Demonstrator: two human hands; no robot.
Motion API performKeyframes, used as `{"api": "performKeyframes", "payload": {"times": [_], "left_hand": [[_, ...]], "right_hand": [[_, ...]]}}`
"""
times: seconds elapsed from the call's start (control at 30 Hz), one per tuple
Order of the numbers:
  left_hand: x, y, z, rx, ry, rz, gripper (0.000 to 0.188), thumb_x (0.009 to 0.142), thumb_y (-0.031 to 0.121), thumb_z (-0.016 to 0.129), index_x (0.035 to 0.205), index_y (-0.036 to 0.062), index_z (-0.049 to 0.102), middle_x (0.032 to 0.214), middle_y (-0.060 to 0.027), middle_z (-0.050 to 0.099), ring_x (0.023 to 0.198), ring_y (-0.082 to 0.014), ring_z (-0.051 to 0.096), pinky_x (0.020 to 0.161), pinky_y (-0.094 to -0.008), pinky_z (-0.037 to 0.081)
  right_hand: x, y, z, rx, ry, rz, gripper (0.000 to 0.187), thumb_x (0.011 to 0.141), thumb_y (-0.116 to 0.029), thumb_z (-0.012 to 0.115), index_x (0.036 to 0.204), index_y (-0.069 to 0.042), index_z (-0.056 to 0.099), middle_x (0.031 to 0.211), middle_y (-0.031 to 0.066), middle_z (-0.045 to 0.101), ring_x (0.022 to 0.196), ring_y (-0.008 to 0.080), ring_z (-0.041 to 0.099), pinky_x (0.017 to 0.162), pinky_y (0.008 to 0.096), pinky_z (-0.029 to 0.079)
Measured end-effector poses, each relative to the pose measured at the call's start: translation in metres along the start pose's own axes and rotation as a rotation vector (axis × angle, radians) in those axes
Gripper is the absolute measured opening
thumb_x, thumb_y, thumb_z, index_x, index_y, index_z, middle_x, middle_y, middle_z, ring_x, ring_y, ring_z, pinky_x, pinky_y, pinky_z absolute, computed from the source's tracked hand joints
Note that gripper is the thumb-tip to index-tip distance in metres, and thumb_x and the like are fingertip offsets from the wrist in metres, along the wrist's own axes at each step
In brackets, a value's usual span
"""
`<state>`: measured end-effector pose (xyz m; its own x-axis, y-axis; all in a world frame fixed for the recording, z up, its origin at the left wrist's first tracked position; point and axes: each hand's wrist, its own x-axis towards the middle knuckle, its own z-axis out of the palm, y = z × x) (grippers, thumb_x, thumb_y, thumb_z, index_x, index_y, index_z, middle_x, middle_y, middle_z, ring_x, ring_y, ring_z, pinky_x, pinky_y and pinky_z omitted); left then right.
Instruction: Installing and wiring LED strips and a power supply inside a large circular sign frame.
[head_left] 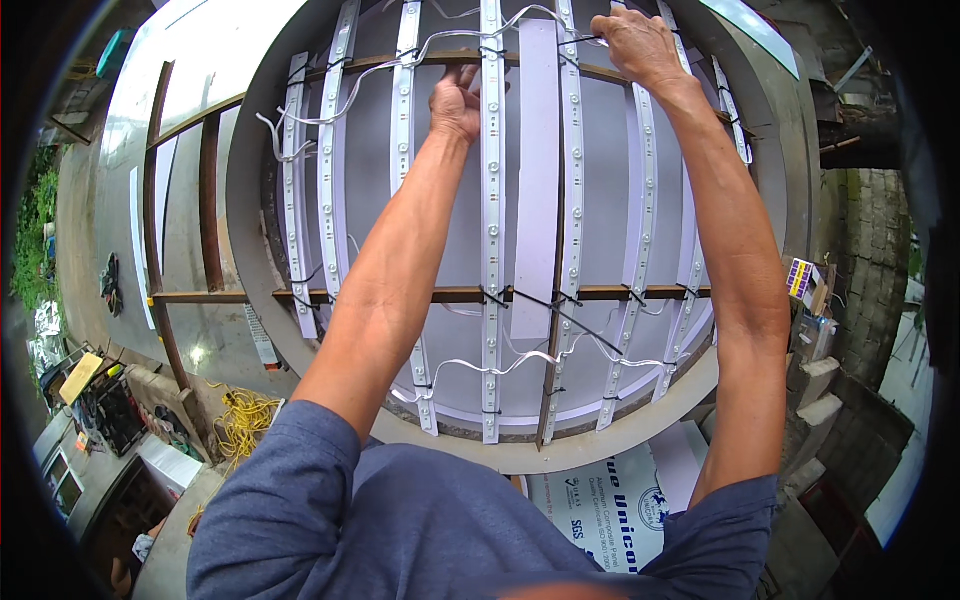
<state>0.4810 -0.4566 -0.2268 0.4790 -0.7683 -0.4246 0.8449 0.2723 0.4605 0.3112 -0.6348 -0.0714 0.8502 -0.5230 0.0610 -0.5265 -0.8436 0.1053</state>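
Several white LED strips (492, 215) run lengthwise across a round grey sign frame (250, 190), tied with black cable ties to brown metal crossbars (400, 296). My left hand (457, 105) reaches in between two strips by the far crossbar; its fingers are partly hidden behind a strip, so their grip is unclear. At the far right, my right hand (645, 48) is closed, pinching the end of a black cable tie (580, 41) that stretches from an LED strip. White wire (425, 50) links the strips at the far end, and a long loose tie (570, 318) hangs off the near crossbar.
A brown metal frame (210, 205) lies left of the ring over a grey surface. Yellow cord (245, 420) is heaped at lower left. A printed panel (600, 500) lies under the ring's near edge. A small box (800, 278) sits at right, beside block walling (875, 250).
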Motion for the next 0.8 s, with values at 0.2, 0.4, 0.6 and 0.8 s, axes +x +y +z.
{"api": "performKeyframes", "payload": {"times": [0.2,0.4,0.6,0.8], "left_hand": [[0.015,0.016,-0.002,0.170,-0.141,0.009,0.080,0.096,0.069,0.042,0.152,0.0115,0.039,0.140,-0.0145,0.055,0.117,-0.0424,0.061,0.096,-0.0647,0.049],[-0.007,0.010,0.018,0.237,-0.005,-0.169,0.061,0.103,0.050,0.034,0.124,-0.0008,0.059,0.120,-0.0243,0.066,0.103,-0.0403,0.069,0.092,-0.0561,0.055],[-0.039,0.008,0.002,0.524,0.082,-0.333,0.025,0.099,0.016,0.057,0.115,-0.0012,0.066,0.108,-0.0190,0.071,0.092,-0.0305,0.073,0.079,-0.0456,0.062],[-0.015,-0.001,-0.006,0.197,0.101,-0.398,0.018,0.093,0.014,0.070,0.107,0.0020,0.070,0.101,-0.0149,0.073,0.083,-0.0233,0.074,0.064,-0.0382,0.062]], "right_hand": [[0.008,-0.006,-0.005,0.058,-0.001,-0.027,0.016,0.086,-0.013,0.060,0.093,-0.015,0.074,0.094,0.0096,0.065,0.101,0.0287,0.064,0.083,0.0480,0.044],[0.005,-0.006,-0.004,0.058,0.005,-0.038,0.016,0.087,-0.013,0.060,0.093,-0.015,0.075,0.095,0.0093,0.066,0.100,0.0292,0.065,0.084,0.0487,0.046],[-0.001,-0.016,-0.004,-0.085,0.053,-0.012,0.014,0.082,-0.008,0.061,0.085,-0.010,0.074,0.091,0.0129,0.073,0.093,0.0306,0.072,0.079,0.0452,0.055],[0.004,-0.019,-0.016,-0.014,0.074,0.070,0.014,0.078,-0.008,0.062,0.079,-0.010,0.076,0.086,0.0165,0.074,0.087,0.0342,0.073,0.078,0.0455,0.057]]}}
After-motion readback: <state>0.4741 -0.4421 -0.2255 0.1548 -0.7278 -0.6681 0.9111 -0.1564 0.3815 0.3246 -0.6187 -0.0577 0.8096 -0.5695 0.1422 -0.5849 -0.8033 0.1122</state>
